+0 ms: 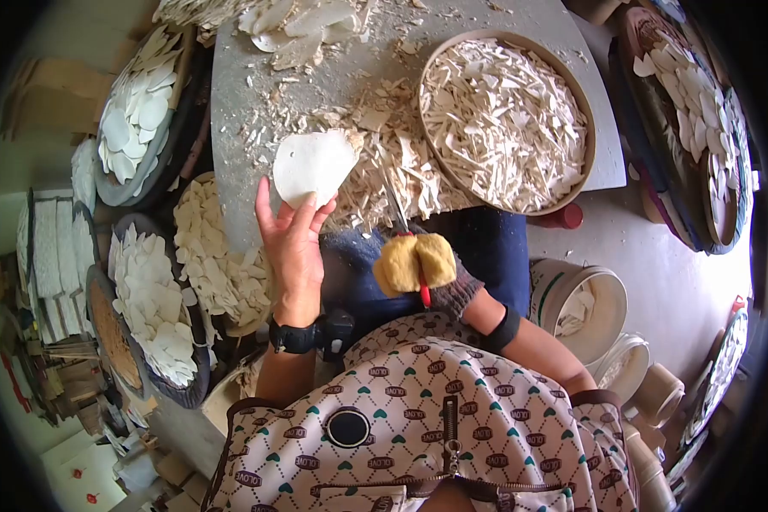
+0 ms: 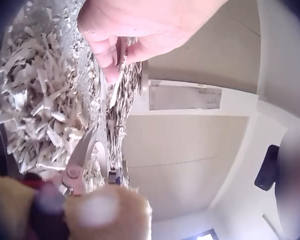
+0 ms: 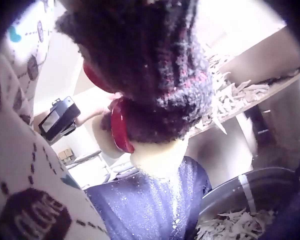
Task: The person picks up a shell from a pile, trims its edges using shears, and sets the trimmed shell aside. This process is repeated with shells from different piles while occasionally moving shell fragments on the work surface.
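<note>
Trimming seems in hand — left hand pinching the white slice over the table, gloved right hand gripping scissors — so the blades likely need bringing to the slice's ragged corner.

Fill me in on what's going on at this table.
A person's bare left hand pinches a thin white slice above the table. The gloved right hand holds red-handled scissors with yellow padding at the handles, their blades apart from the slice. A round tray of white strips sits on the table, with loose scraps beside it.
</note>
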`<state>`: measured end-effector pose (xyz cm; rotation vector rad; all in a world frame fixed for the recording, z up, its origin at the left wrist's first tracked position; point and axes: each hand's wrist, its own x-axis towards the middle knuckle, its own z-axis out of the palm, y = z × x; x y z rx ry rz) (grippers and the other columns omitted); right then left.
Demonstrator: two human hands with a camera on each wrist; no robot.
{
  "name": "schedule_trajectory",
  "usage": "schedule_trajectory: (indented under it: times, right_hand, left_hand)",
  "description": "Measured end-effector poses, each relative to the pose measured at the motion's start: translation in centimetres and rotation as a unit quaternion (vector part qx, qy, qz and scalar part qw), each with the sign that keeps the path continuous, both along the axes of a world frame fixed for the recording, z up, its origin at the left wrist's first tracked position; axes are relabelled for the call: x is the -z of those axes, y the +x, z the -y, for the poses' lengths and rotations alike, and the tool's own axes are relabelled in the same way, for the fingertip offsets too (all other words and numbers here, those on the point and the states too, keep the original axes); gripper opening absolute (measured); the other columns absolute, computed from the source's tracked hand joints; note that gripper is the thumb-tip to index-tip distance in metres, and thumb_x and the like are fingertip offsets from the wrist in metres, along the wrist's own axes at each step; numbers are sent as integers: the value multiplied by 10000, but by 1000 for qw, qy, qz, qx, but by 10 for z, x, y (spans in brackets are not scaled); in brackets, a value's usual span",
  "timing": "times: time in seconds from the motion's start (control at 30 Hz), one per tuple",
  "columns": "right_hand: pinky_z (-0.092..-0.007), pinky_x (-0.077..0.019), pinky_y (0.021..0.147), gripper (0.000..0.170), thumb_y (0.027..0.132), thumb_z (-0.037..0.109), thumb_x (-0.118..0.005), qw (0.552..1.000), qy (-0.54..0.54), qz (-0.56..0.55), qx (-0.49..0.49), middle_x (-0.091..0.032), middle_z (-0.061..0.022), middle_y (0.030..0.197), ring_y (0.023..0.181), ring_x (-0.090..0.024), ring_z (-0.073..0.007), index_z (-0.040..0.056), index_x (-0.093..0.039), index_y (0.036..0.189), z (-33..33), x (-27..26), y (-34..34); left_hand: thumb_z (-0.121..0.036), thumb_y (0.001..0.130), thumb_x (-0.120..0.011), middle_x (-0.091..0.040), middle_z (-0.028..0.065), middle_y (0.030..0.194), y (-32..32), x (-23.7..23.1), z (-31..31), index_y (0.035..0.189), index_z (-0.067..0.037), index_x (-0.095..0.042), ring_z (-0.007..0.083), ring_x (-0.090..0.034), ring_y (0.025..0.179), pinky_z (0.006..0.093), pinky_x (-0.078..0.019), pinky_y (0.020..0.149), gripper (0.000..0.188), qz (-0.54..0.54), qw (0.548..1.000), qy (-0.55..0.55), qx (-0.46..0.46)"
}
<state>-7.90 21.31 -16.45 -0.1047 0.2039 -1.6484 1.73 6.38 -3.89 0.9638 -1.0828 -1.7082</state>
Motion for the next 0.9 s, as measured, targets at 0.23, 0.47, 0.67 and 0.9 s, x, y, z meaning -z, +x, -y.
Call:
schedule_trajectory:
  times: [0.23, 0.47, 0.67, 0.9]
  right_hand:
    - [-295, -445, 854, 232, 859, 116, -519, 872, 53, -482, 66, -574, -93, 1021, 945, -558, -178, 22, -506, 1071, 10, -18, 1]
    - [-336, -412, 925, 215, 889, 109, -416, 910, 101, -399, -43, -544, -118, 1057, 1002, -533, -223, 20, -491, 1069, 10, -23, -4]
    - [-325, -450, 877, 216, 868, 90, -468, 1000, -2, 0, -16, -564, -98, 1031, 961, -556, -197, 6, -501, 1064, 4, 4, 2]
    - [-283, -474, 833, 207, 829, 90, -577, 961, 51, -272, -18, -578, -52, 990, 916, -572, -142, 36, -525, 1022, 6, -33, -10]
  left_hand:
    - [64, 791, -530, -543, 132, 1051, 2, 14, -36, 1350, -116, -181, 189, -595, 836, 290, -534, 706, 683, 32, 999, -6, 38]
    - [4, 836, -511, -531, 146, 1049, -6, 6, -37, 1328, -105, -199, 234, -619, 758, 297, -545, 629, 593, 38, 999, -2, 32]
    - [-15, 808, -543, -488, 173, 1121, -4, 23, -4, 1312, -94, -246, 282, -619, 764, 294, -547, 587, 590, 74, 995, 16, 62]
    - [-15, 797, -555, -493, 158, 1126, -4, 12, 18, 1311, -71, -260, 251, -611, 829, 288, -549, 592, 595, 97, 987, 1, 127]
